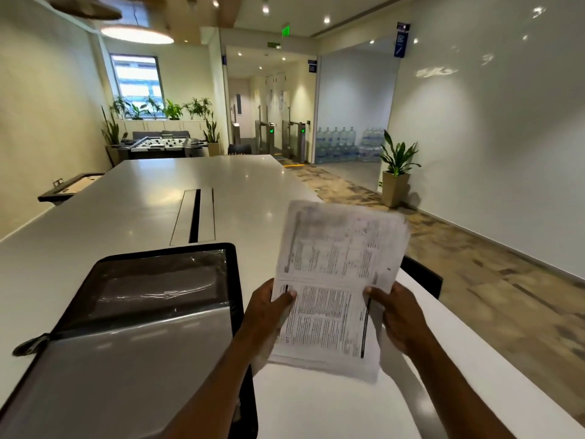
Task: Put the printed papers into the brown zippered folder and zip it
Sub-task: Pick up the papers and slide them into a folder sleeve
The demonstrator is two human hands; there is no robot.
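Note:
A stack of printed papers (335,274) is held up above the white table, tilted away from me. My left hand (269,312) grips its lower left edge with the thumb on top. My right hand (399,318) grips its lower right edge. To the left lies the zippered folder (133,327), spread open flat on the table, with dark edges and clear plastic sleeves inside. Its zipper pull tab (30,345) sticks out at the left. My left forearm crosses over the folder's right edge.
The long white table (133,198) has a cable slot (194,215) in its middle. A dark chair back (422,275) shows at the table's right edge. A potted plant (395,172) stands by the right wall; a foosball table (164,144) stands far behind.

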